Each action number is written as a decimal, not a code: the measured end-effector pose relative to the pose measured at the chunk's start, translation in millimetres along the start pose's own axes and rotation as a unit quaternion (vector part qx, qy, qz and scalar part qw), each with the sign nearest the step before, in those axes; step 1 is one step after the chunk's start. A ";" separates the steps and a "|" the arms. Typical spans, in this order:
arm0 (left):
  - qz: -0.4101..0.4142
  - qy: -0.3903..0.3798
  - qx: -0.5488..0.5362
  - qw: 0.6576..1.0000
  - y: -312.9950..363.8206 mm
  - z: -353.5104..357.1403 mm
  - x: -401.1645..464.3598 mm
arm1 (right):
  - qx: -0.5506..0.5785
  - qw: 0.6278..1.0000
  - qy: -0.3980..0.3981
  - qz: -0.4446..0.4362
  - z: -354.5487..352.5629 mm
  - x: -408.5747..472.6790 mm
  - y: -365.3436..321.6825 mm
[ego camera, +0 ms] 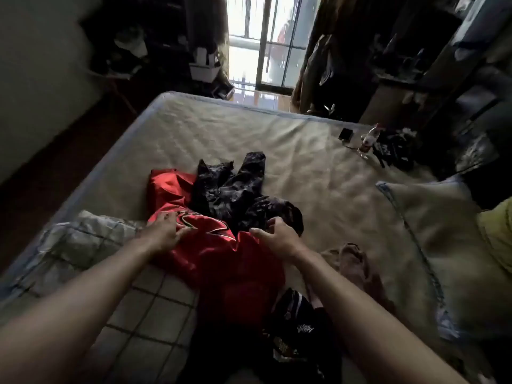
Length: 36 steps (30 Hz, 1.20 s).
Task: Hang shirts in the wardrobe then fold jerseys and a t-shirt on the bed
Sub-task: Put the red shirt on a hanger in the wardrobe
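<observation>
We see the bed (277,139), open mattress beyond. A pillow (432,245) borders its right. The red jersey (210,245) lies centre, black garment (235,195) overlapping. Left hand (163,231) pinches the jersey; right hand (277,235) hovers, fingers loosely curled.

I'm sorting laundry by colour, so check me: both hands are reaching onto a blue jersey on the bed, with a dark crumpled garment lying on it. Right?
Not quite: the jersey is red, not blue, as the head view shows. The rest holds: the left hand and right hand reach onto it on the bed, with the dark crumpled garment lying on it.
</observation>
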<state>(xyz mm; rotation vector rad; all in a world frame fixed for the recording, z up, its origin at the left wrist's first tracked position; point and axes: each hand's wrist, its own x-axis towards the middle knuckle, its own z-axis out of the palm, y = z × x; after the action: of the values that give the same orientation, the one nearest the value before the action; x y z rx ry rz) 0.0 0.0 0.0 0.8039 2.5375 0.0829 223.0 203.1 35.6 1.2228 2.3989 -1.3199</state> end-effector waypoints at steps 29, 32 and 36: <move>0.444 -0.018 -0.080 0.892 143.4 -41.2 22.7 | 0.344 0.932 0.112 0.005 5.9 -42.1 34.6; 0.514 -0.028 -0.089 0.853 221.6 -78.7 -34.6 | 0.358 0.918 0.172 0.001 -61.9 -128.2 36.6; 0.595 -0.039 -0.095 0.797 318.1 -114.5 -128.7 | 0.355 0.898 0.260 -0.007 -133.9 -251.5 45.8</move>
<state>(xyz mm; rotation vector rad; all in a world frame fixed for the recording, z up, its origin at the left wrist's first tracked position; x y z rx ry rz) 207.9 200.6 217.7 2.0944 1.5140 0.6623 453.8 170.2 205.6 1.9462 2.2706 -2.2328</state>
